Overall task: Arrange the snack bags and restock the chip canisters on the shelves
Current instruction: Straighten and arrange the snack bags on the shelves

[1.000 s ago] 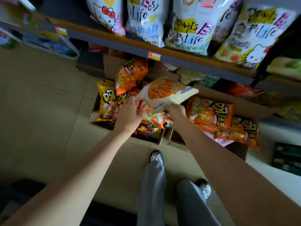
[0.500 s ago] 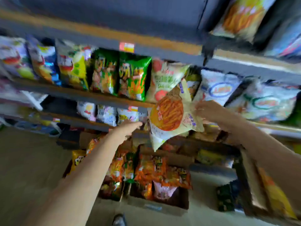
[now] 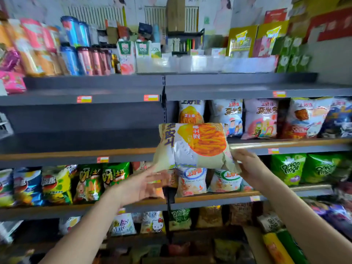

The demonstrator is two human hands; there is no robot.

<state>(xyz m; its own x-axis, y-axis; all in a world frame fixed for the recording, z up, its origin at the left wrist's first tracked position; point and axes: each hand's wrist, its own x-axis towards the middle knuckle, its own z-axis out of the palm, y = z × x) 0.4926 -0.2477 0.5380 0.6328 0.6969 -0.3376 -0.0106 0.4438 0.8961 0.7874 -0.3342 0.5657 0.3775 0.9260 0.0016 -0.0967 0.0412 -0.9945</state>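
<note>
Bare from the elbow, the left forearm rises from the lower left toward the middle of the shelving, and the left hand [image 3: 142, 184] is spread, fingers straight and blurred, just under the lower left corner of a cheese snack bag [image 3: 194, 147]; whether the fingertips touch the bag cannot be told. That bag — white and tan, with a picture of orange sticks — is held up sideways in front of the shelf edge [image 3: 76, 154], covering part of a matching bag [image 3: 191, 111] that stands on the shelf behind it. On the right, the right forearm comes up from the lower right corner, and the right hand [image 3: 247, 164] pinches the bag's lower right corner, fingers curled on the crimped end.

Around them, from the left: chip canisters [image 3: 80, 52] — blue and pink tubes — stand on the top shelf beside juice cartons [image 3: 133, 54]. The dark shelf bay [image 3: 85, 119] below holds no bags in view. Lower left, a row of yellow, blue and green bags [image 3: 57, 183] leans upright. Behind the held bag, white shrimp bags [image 3: 192, 180] stand on the next shelf down. To the right, pale corn-snack bags [image 3: 260, 119] line the same shelf as the matching bag, and green onion ring bags [image 3: 289, 168] sit below them.
</note>
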